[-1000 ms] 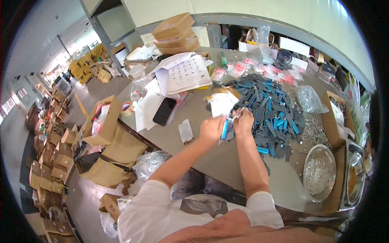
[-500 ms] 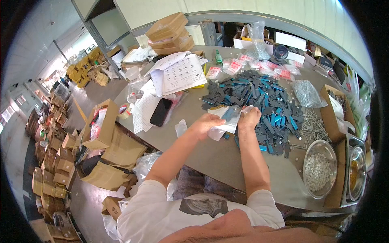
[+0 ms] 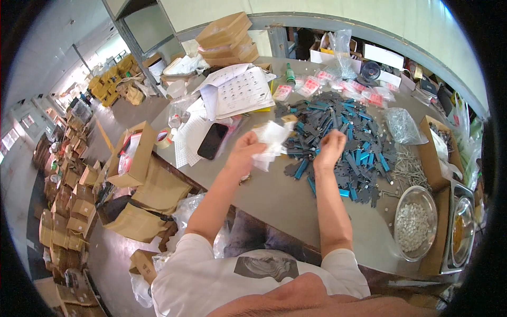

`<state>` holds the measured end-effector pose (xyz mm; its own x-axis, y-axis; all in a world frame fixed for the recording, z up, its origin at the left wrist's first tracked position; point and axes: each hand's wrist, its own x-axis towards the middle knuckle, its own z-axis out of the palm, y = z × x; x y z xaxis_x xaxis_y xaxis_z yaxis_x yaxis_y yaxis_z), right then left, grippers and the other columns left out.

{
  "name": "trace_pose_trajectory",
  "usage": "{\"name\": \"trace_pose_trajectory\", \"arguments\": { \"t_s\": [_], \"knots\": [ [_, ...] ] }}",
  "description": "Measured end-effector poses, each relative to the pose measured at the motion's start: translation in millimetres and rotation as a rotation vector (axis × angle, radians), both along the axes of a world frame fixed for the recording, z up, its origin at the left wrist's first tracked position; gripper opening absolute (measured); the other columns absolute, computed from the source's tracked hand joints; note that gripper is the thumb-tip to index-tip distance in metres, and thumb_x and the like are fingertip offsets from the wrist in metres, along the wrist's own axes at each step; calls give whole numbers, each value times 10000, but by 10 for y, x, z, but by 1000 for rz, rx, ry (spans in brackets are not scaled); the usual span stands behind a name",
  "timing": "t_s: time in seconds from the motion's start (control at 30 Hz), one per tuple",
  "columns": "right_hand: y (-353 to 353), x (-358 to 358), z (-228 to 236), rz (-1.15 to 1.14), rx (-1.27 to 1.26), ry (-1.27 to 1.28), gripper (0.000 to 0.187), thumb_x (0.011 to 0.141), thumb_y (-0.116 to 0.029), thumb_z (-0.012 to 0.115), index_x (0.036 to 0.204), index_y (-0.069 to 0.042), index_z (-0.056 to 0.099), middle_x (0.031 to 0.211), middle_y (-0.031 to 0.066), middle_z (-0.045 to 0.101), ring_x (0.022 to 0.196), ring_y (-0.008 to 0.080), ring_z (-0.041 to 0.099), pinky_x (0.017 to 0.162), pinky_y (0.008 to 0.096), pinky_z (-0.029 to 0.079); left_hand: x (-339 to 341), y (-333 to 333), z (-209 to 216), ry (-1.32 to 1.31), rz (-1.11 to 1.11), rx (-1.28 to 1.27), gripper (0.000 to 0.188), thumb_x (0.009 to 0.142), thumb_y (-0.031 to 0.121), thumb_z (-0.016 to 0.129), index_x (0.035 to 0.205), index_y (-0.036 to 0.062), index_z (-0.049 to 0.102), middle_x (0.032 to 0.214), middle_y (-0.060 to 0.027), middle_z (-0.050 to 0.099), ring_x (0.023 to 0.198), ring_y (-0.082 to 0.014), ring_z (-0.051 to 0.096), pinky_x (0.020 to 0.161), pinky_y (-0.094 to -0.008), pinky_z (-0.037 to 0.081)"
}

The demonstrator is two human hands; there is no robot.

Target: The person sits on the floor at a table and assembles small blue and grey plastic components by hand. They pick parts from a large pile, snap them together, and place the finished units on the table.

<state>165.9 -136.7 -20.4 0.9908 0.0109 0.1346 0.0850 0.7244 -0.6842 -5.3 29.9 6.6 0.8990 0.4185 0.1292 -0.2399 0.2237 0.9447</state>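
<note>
My left hand (image 3: pixel 244 154) is closed on a sheaf of small white plastic bags (image 3: pixel 272 138), which looks slightly blurred. A yellowish bit shows at the sheaf's upper corner. My right hand (image 3: pixel 331 149) is apart from the bags, its fingers drawn together over the near part of a heap of dark grey and blue flat pieces (image 3: pixel 364 129). Whatever those fingers may hold is hidden. The heap spreads across the middle of the grey table (image 3: pixel 266 198).
A black phone (image 3: pixel 213 141) and printed sheets (image 3: pixel 244 92) lie left of the heap. Screws (image 3: pixel 409 168), a steel bowl of white plugs (image 3: pixel 415 222) and a cardboard box (image 3: pixel 441 142) are at right. Red-and-white packets (image 3: pixel 309 87) lie behind. An open carton (image 3: pixel 129 158) stands beyond the left edge.
My hands have moved apart. The left has drawn the white bags to the left; the right has let go of them and risen slightly over the heap.
</note>
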Motion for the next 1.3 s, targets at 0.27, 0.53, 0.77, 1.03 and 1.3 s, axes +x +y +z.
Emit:
{"name": "trace_pose_trajectory", "arguments": {
  "t_s": [0.27,0.53,0.77,1.03,1.3],
  "knots": [
    [620,-1206,-487,399,-1099,-1213,300,809,-196,653,1095,-117,610,1054,130,605,1008,279,581,897,384,466,-1137,254,120,108,354,556,251,874,-23,482,1043,69,643,920,-31,648,790,-95,575,674,-242,459],
    [836,-1320,-589,497,-1360,-1139,235,814,-174,629,1034,-97,601,1004,151,604,875,357,591,784,427,493,-1382,234,-155,359,642,1287,245,809,63,544,1029,60,651,830,-206,653,738,-394,605,653,-491,478],
    [538,-1120,-386,517,-1063,-1122,241,832,-225,628,1029,-96,579,1091,136,590,1053,343,545,879,427,460,-1072,70,-227,423,573,1422,300,821,65,541,1114,73,607,781,-239,607,743,-407,591,693,-478,481],
    [793,-1561,-508,329,-1473,-1389,412,785,-319,684,1172,-223,583,1376,64,410,1258,349,371,986,459,402,-984,312,-624,363,707,1356,400,768,67,571,1161,141,587,859,-221,616,773,-408,599,668,-468,499],
    [621,-1400,-367,602,-1028,-1108,323,732,-67,654,1039,-50,554,1179,168,459,995,375,517,814,400,475,-1268,168,-369,625,300,1300,556,745,256,705,1260,146,526,982,-256,585,910,-417,582,781,-468,489]
  ]
}}
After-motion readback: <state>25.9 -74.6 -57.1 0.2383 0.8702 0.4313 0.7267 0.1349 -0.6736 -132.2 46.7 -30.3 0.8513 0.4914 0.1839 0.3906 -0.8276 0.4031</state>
